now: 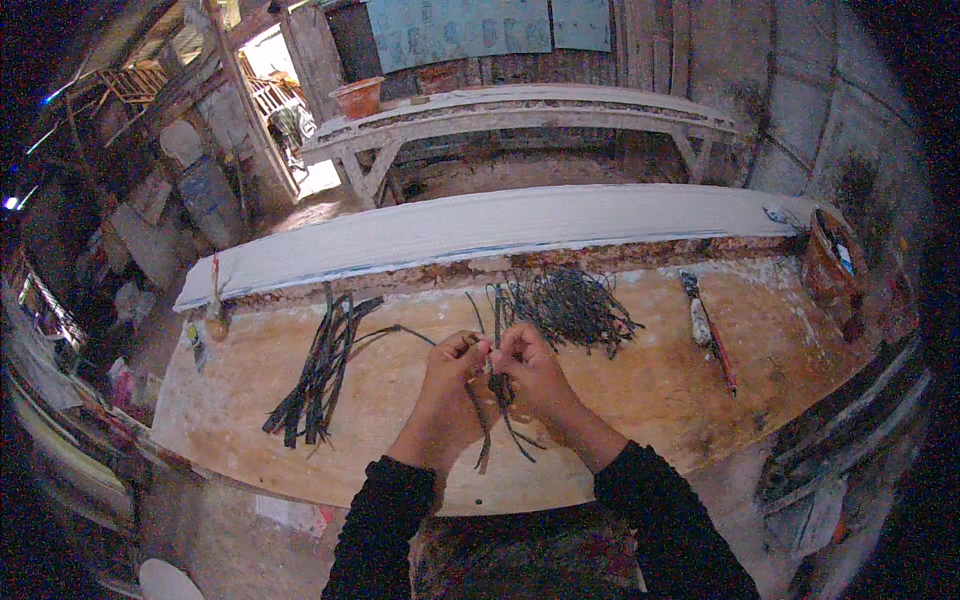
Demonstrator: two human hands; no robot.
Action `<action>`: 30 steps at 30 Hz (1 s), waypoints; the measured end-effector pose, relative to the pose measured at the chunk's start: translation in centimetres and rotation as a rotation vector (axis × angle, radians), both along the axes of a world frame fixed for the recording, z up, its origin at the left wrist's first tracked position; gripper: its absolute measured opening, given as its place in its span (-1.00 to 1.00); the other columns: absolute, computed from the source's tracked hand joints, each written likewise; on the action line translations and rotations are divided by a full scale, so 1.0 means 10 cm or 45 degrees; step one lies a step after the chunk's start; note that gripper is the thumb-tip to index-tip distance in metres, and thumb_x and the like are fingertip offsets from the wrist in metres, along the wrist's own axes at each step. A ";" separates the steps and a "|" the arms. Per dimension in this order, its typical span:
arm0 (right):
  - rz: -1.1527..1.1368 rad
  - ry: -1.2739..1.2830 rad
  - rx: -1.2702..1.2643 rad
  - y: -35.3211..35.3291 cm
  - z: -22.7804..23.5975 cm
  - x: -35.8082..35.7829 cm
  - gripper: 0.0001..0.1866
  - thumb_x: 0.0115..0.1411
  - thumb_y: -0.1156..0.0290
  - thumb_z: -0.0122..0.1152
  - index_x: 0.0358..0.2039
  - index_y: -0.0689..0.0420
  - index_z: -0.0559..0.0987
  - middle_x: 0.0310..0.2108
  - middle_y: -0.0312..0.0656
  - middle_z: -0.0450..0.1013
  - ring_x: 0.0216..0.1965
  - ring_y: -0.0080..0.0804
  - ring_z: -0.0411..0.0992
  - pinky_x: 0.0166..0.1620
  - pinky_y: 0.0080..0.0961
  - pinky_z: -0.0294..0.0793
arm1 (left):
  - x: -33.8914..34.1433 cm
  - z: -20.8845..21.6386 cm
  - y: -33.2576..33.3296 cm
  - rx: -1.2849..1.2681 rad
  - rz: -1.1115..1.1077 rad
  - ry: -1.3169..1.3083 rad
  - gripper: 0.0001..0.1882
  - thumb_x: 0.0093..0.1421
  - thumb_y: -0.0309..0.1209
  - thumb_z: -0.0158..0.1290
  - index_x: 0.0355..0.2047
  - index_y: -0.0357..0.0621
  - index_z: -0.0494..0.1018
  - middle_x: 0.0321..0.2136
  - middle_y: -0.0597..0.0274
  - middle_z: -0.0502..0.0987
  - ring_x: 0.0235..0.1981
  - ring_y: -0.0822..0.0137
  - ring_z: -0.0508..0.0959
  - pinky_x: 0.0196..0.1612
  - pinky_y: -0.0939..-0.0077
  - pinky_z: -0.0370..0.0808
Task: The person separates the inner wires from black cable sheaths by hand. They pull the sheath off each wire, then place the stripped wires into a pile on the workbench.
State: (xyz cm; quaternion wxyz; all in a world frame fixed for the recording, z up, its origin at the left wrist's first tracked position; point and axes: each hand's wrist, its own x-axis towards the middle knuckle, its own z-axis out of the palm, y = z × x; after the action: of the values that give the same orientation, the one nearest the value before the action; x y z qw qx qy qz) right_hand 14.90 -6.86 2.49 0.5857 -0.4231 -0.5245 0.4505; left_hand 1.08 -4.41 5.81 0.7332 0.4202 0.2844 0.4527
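Watching remotely, I see left hand (448, 388) and right hand (537, 372) at frame centre, fingers pinched on dark strips (501, 391), ends hanging over the wooden tabletop (620, 400). Flat strip bundle (315, 370) centre-left; red-handled tool (704, 325) centre-right; tangled dark pile (570, 308) beyond the hands, slightly right. Further back: pale ledge (500, 225) across mid-frame, then a white bench (450, 118), upper centre, bearing a terracotta pot (358, 98).

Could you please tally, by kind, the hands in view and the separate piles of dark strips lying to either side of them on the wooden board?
Hands: 2 (left hand, right hand)
Bundle of straight strips: 1
Tangled heap: 1
Total: 4
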 end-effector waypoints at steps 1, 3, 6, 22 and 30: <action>-0.040 0.044 -0.026 0.01 0.00 0.01 -0.82 0.13 0.49 0.12 -0.28 0.09 0.33 -0.41 -0.34 0.29 -0.31 -0.54 0.31 -0.21 -0.55 0.37 | 0.03 0.06 -0.05 -0.035 0.005 -0.035 -0.86 0.13 -0.47 0.05 -0.29 -0.18 0.38 -0.56 0.35 0.41 -0.51 0.37 0.51 -0.45 0.38 0.52; -0.116 0.130 -0.074 0.02 0.08 0.02 -0.79 0.13 0.48 0.13 -0.23 0.08 0.33 -0.40 -0.32 0.30 -0.32 -0.53 0.34 -0.23 -0.55 0.41 | 0.09 0.23 -0.18 -0.117 -0.015 -0.097 -0.80 0.14 -0.45 0.05 -0.22 -0.14 0.35 -0.52 0.36 0.41 -0.47 0.37 0.52 -0.43 0.25 0.53; -0.049 0.562 -0.050 0.02 0.19 0.05 -0.69 0.10 0.46 0.17 -0.17 0.05 0.29 -0.44 -0.39 0.28 -0.37 -0.61 0.33 -0.29 -0.60 0.38 | 0.08 0.22 -0.24 -0.297 -0.155 -0.162 -0.71 0.14 -0.45 0.05 -0.13 -0.08 0.30 -0.43 0.38 0.42 -0.39 0.35 0.52 -0.40 0.07 0.53; -0.082 0.497 0.019 0.11 0.06 0.18 -0.55 -0.01 0.60 0.21 -0.10 0.10 0.29 -0.40 -0.32 0.34 -0.35 -0.49 0.38 -0.24 -0.55 0.45 | 0.11 0.10 -0.19 -0.289 -0.104 -0.116 -0.68 0.12 -0.56 -0.04 -0.09 -0.06 0.28 -0.38 0.26 0.40 -0.44 0.33 0.47 -0.47 0.39 0.48; 0.063 0.449 -0.451 0.02 0.16 0.13 -0.70 0.01 0.53 0.23 -0.22 0.10 0.41 -0.38 -0.32 0.38 -0.32 -0.55 0.38 -0.30 -0.60 0.43 | 0.04 0.08 -0.04 -0.078 0.184 0.091 -0.78 0.09 -0.55 -0.03 -0.23 -0.08 0.35 -0.50 0.28 0.35 -0.59 0.41 0.40 -0.56 0.46 0.45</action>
State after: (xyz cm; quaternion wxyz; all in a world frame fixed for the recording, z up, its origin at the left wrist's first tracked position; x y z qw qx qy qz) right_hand 16.19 -6.68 4.12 0.5737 -0.4212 -0.3372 0.6163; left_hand 1.44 -4.79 6.58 0.7004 0.3918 0.3538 0.4803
